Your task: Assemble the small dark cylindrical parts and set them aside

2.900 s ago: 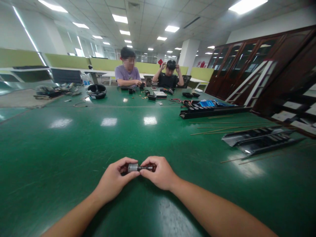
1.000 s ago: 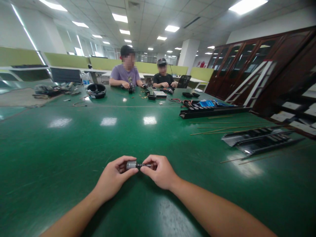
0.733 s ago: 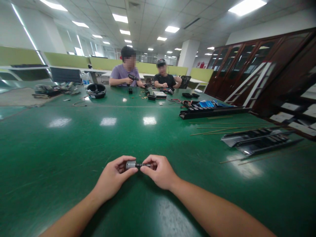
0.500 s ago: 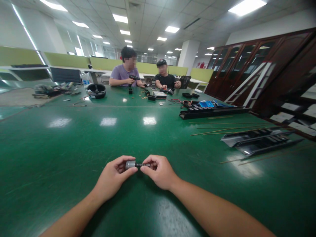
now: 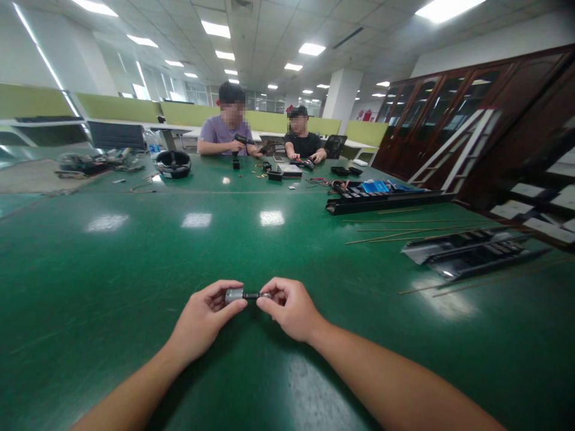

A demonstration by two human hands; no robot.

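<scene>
Low over the green table point(image 5: 148, 263), my left hand point(image 5: 202, 317) grips a short silver metal cylinder point(image 5: 234, 296) between thumb and fingers. A thin dark rod point(image 5: 250, 296) extends from the cylinder's right end, lying roughly level. My right hand point(image 5: 291, 308) pinches the far end of this rod, its thumb and fingertips partly covering it. A small gap parts the two thumbs, and the rod shows there. Whether rod and cylinder are one piece I cannot tell.
To the right lie thin brass-coloured rods point(image 5: 390, 230), dark metal channels point(image 5: 476, 254) and a long black channel point(image 5: 381, 202) with blue parts. Across the table, one person point(image 5: 227, 131) holds a power drill point(image 5: 242, 139); another point(image 5: 305, 137) handles parts. A black headset point(image 5: 173, 164) sits far left.
My hands have drawn slightly apart, and more of the rod shows between them. Across the table, the person in black has brought both hands lower, closer to the parts.
</scene>
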